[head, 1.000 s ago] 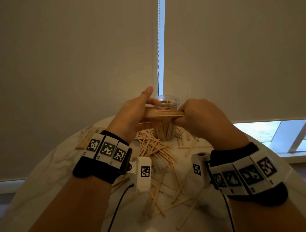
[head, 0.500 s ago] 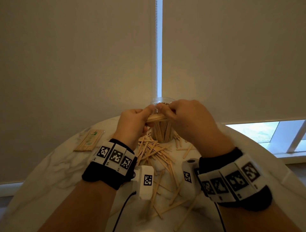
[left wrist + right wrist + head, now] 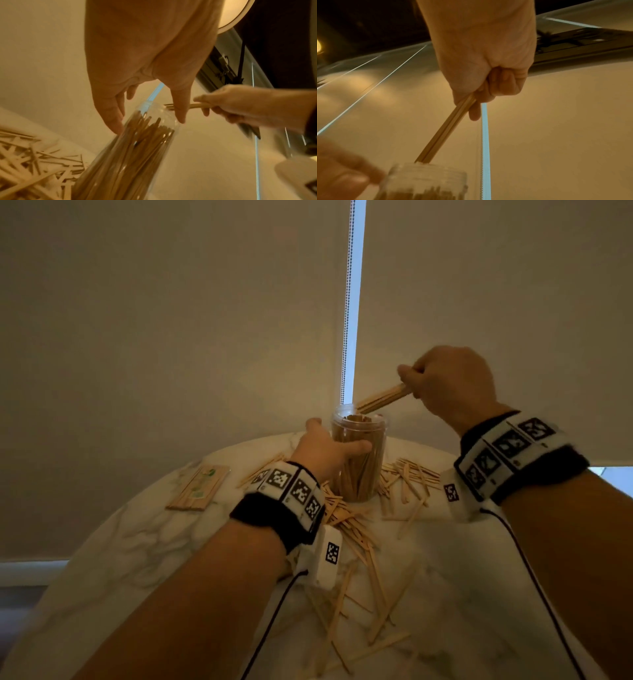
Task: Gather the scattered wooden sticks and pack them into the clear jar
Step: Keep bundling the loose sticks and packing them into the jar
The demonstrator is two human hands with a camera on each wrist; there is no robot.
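The clear jar (image 3: 359,460) stands upright on the round marble table (image 3: 144,539), packed with upright wooden sticks. My left hand (image 3: 329,450) grips the jar's side, thumb in front and fingers behind; the left wrist view shows its fingers (image 3: 111,121) and thumb either side of the jar (image 3: 137,148). My right hand (image 3: 445,385) holds a small bundle of sticks (image 3: 382,398) tilted down-left, its lower end just above the jar's rim. The right wrist view shows that bundle (image 3: 447,128) reaching the jar mouth (image 3: 426,174). Loose sticks (image 3: 352,529) lie scattered around the jar.
A flat pack of sticks (image 3: 200,487) lies at the table's back left. More loose sticks (image 3: 407,481) lie right of the jar, and others spread toward the near edge (image 3: 370,618). Roller blinds (image 3: 171,320) with a bead chain (image 3: 347,302) hang close behind the table.
Both hands held the bundle level in front of the jar. Now the left hand has let go and gripped the jar, and the right hand has lifted the bundle and tipped it toward the mouth.
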